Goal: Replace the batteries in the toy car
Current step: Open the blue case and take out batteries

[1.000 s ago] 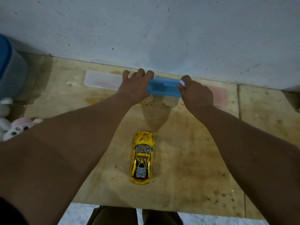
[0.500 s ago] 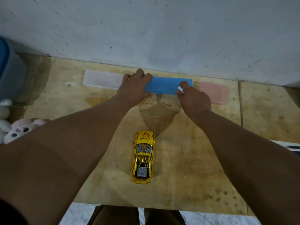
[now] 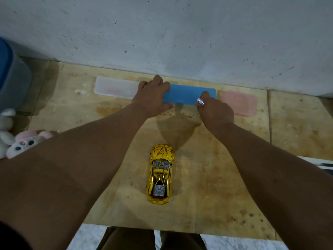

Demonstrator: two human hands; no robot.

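wall [image 3: 180, 33]: grey plaster, ran along the far edge of the table, left no room behind the boxes.
table [image 3: 225, 177]: stained plywood, rough, probably gave decent friction.
toy car [image 3: 161, 175]: gold, sat upright mid-table, nose toward the wall, near the person, well apart from both hands; looked light, hard and glossy, likely slippery; best taken by the sides of the body.
blue box [image 3: 187, 93]: flat rigid plastic against the wall; clear lid [image 3: 115, 87] lay just left, pink lid [image 3: 239, 102] right.
plush toy [image 3: 21, 143]: left edge, out of the way.
left hand [image 3: 152, 97]: fingers curled over the box's left end, holding it.
right hand [image 3: 215, 110]: pinched a battery [image 3: 200, 101] at the box's right end.
battery: small, smooth, could roll.
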